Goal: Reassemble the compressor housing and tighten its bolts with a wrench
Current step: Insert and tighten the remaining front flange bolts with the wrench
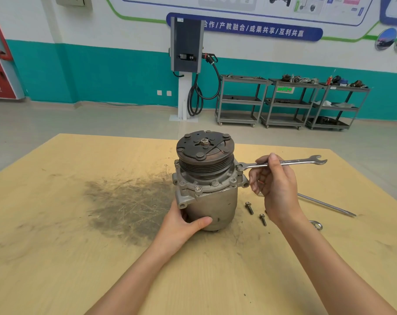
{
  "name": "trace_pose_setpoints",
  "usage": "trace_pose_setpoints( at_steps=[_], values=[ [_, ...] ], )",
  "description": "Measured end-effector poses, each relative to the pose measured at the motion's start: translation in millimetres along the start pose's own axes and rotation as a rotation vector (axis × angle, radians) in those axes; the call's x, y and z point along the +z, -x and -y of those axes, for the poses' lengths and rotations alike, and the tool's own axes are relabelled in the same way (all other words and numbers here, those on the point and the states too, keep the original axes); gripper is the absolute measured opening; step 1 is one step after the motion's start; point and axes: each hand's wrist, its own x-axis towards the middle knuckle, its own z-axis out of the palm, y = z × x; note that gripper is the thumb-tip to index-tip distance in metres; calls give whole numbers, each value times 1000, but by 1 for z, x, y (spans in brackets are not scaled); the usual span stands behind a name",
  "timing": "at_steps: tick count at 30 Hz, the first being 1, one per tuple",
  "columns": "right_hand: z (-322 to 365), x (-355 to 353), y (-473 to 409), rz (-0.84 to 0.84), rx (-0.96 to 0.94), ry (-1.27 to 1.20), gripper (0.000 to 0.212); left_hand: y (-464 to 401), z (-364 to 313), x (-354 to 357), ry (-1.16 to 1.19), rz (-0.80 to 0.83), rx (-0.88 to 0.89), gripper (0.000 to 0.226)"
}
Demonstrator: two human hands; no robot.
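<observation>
A grey metal compressor (212,201) stands upright on the wooden table (79,223), its dark pulley and clutch plate on top. My left hand (184,220) grips the lower left of its housing, thumb across the front. My right hand (276,185) pinches the shaft of a silver combination wrench (299,162). The wrench lies level, its ring end seated at a bolt on the housing's right flange and its open end pointing right. Two loose bolts (249,208) (263,219) lie on the table just right of the compressor.
A long thin metal rod (327,204) lies on the table behind my right hand. A ring-shaped tool end (318,225) shows beside my right forearm. A dark greasy smear covers the table left of the compressor. Grey carts and a wall charger stand far back.
</observation>
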Motion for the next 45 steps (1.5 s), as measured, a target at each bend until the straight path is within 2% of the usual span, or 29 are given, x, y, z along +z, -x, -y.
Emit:
trace_pose_setpoints(
  at_steps=[9, 19, 32, 45],
  values=[
    [5, 0, -6, -6, 115, 1, 35, 0, 0, 0, -2, -10, -2, 115],
    [-5, -1, 8, -29, -23, 15, 31, 0, 1, -1, -9, -8, -12, 114],
    [2, 0, -3, -9, 101, -36, 33, 0, 0, -1, -26, -13, -7, 118],
    [-6, 1, 8, -48, -24, -11, 31, -1, 3, -1, -30, -2, -13, 116]
  ],
)
